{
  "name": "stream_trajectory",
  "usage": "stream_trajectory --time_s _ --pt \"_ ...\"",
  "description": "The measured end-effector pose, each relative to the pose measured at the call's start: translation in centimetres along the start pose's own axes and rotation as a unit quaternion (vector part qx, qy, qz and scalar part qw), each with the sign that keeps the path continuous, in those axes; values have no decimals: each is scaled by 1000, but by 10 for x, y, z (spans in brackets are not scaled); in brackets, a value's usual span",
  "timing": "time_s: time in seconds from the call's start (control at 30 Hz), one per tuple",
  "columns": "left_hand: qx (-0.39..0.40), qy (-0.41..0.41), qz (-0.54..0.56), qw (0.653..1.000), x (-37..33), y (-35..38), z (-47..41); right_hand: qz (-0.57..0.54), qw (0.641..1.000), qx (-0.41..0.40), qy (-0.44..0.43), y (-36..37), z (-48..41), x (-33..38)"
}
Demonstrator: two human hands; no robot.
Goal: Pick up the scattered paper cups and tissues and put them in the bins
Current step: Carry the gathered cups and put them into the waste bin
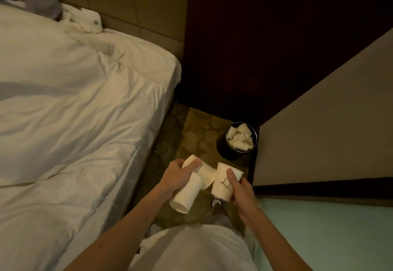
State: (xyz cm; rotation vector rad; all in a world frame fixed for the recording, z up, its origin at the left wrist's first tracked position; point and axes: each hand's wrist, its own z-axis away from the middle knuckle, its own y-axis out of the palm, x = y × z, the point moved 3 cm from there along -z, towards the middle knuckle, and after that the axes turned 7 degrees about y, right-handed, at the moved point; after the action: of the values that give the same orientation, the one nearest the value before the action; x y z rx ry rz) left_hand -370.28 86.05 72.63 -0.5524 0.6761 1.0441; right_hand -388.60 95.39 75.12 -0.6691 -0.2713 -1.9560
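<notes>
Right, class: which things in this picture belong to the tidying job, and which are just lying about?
Job: printed paper cup in right hand; plain paper cups in left hand; bin.
Lying about: white duvet; grey cloth; patterned carpet.

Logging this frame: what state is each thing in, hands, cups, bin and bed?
Left hand: grips a bunch of plain cups, tilted.
Right hand: holds a printed cup, roughly upright, mouth up.
Bin: upright, nearly full of white paper rubbish.
Bed: unmade, rumpled.
</notes>
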Motion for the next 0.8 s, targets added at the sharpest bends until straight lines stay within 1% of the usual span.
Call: stream_trajectory --time_s 0.17,0.27,0.37,0.5,0.57,0.67,0.8 --pt "-40 -45 40 997 -18 50 -81 32 999 0 44 -35 -102 52" --pt "-76 -92 64 991 -22 85 -124 94 991 9 95 -57 -161 73" --pt "-71 -129 74 986 -22 119 -168 161 978 -8 131 -81 -215 84" --pt "-56 -149 97 982 -9 165 -227 201 964 -6 171 -114 -282 92" --pt "-69 -158 110 979 4 183 -254 231 957 -6 173 -127 -321 94" --pt "-97 -180 119 972 30 199 -292 260 953 -28 156 -136 -389 94" --pt "-125 -192 81 970 62 208 -342 265 955 -61 117 -125 -486 91"
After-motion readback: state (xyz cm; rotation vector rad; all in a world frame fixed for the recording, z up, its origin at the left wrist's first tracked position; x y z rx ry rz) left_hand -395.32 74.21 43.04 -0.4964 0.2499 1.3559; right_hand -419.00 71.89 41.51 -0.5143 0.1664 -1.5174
